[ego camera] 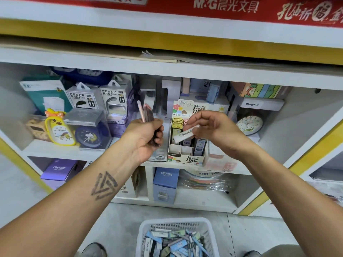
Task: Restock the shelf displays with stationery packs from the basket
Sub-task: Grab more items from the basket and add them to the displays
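My left hand (146, 135) grips a bundle of slim stationery packs (146, 113), pink and dark, that stick up above the fist in front of the shelf. My right hand (207, 125) pinches one white slim pack (182, 135), tilted, just above the cardboard display box (187, 156) of pencil-lead packs on the middle shelf. Several packs stand in the box's slots, and some front slots look bare. On the floor below sits the white plastic basket (146, 227), holding several blue, white and grey packs.
Power bank boxes (83, 98), a yellow duck clock (59, 129) and a blue clock (88, 136) fill the shelf to the left. A round clock (249, 124) stands to the right. CRUHRE boxes (166, 182) sit on the lower shelf. My shoes flank the basket.
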Action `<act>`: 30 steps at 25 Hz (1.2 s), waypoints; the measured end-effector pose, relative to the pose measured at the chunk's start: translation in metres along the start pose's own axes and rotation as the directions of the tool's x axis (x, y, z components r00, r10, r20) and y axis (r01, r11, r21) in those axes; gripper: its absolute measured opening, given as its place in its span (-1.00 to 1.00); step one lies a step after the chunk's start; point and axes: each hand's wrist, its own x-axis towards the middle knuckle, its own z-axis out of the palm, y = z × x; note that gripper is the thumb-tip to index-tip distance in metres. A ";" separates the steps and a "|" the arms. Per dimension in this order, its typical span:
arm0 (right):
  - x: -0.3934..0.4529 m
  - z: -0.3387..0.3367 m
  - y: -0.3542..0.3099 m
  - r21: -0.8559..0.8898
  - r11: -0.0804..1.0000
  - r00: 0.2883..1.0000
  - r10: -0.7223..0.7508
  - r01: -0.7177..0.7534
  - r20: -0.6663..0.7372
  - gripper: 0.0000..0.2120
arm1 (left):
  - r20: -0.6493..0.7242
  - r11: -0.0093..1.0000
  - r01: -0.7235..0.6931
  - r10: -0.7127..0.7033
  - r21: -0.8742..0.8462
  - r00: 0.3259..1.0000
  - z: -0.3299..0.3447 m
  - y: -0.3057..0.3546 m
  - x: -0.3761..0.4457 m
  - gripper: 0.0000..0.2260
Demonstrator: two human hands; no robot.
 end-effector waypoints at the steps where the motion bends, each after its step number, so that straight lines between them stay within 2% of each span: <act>1: 0.001 0.001 0.000 -0.054 0.999 1.000 -0.002 0.002 0.007 -0.82 | 0.012 1.000 0.003 -0.004 0.004 1.000 -0.001 0.001 -0.001 -0.84; 7: 0.003 0.007 -0.002 -0.160 0.987 0.997 0.013 -0.026 -0.080 -0.77 | 0.051 1.000 0.008 -0.009 0.012 0.999 -0.010 0.012 -0.006 -0.90; 12: 0.012 0.022 0.003 -0.204 0.979 0.991 -0.045 0.017 -0.130 -0.80 | 0.044 1.000 -0.004 0.004 -0.009 0.999 -0.032 0.032 -0.004 -0.82; 14: 0.018 0.034 0.009 -0.350 0.935 0.988 -0.105 0.059 -0.116 -0.80 | 0.043 1.000 0.005 -0.005 -0.004 0.999 -0.041 0.038 -0.005 -0.81; 19: 0.034 0.060 0.013 -0.658 0.746 0.951 -0.269 0.104 -0.154 -0.84 | 0.071 0.999 0.025 -0.022 -0.037 0.997 -0.066 0.044 -0.010 -0.82; 21: 0.040 0.071 0.013 -0.660 0.735 0.929 -0.334 0.154 -0.156 -0.85 | 0.057 0.999 0.031 -0.029 -0.029 0.998 -0.077 0.047 -0.013 -0.77; 25: 0.052 0.102 0.013 -0.535 0.818 0.919 -0.351 0.210 -0.176 -0.84 | -0.001 0.999 0.032 -0.032 -0.004 0.999 -0.089 0.052 -0.017 -0.71; 30: 0.067 0.127 0.022 -0.687 0.686 0.872 -0.463 0.241 -0.157 -0.89 | -0.045 1.000 0.014 -0.014 -0.013 0.999 -0.102 0.057 -0.020 -0.68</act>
